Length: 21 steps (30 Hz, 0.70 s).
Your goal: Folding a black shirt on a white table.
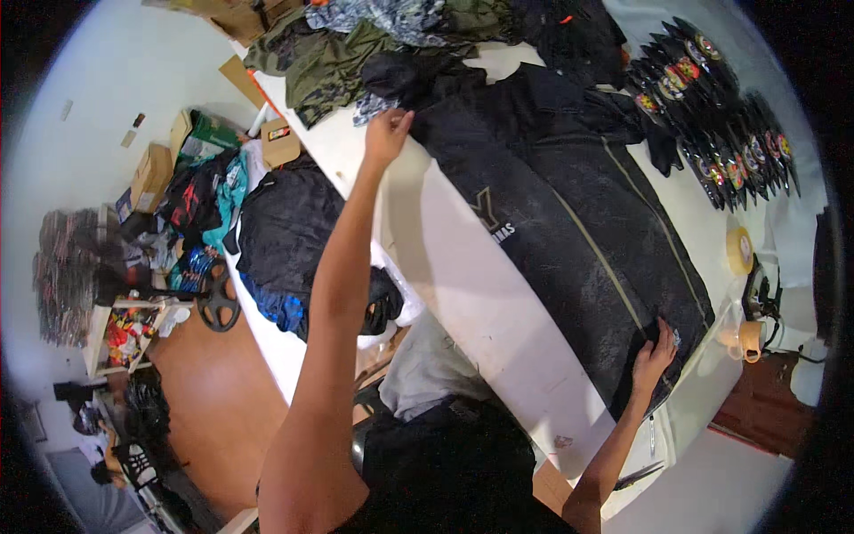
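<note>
On desk (485, 307), blk shirt (553, 227) laid out, touched low by R hand (655, 358), grip spread; at L hand (388, 135), grip can't be told.

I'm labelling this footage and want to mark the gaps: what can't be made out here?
All in the head view:
- Underside of the black garment: hidden by its own upper layer.
- Cloth beneath the right hand: covered by that hand.
- Whether the left hand grips cloth: too small to tell.
- Far ends of the camouflage clothes: cut off by the top edge.
</note>
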Available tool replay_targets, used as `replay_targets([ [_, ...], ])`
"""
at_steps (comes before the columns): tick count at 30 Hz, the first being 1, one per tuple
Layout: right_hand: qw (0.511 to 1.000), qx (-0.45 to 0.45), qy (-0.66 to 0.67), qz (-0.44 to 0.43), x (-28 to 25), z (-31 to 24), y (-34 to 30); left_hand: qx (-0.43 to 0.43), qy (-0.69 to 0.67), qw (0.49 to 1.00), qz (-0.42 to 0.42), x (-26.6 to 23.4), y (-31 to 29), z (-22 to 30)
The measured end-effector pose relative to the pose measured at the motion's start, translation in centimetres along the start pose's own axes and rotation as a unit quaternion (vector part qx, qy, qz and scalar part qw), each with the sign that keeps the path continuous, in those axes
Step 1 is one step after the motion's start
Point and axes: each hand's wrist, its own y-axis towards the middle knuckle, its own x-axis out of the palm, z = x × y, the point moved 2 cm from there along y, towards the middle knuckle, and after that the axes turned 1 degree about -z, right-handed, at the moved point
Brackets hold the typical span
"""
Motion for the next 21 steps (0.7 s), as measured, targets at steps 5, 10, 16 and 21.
replay_targets([
  [5,0.999,0.026,-0.042,-0.004,-1.3,1.5,0.4,-0.136,0.005,0.977,-0.163,-2.1,1.4,1.1],
  [10,0.997,0.071,-0.006,-0.003,-2.3,2.9,0.6,-0.258,-0.235,0.920,-0.178,-1.7,0.5,1.1],
  [16,0.986,0.040,0.105,-0.121,-5.5,5.9,1.6,-0.312,-0.213,0.876,-0.299,-2.3,1.2,2.0],
  [21,0.974,0.069,0.116,-0.185,-6.1,7.7,2.4,-0.332,-0.226,0.849,-0.344,-2.3,2.2,2.8],
])
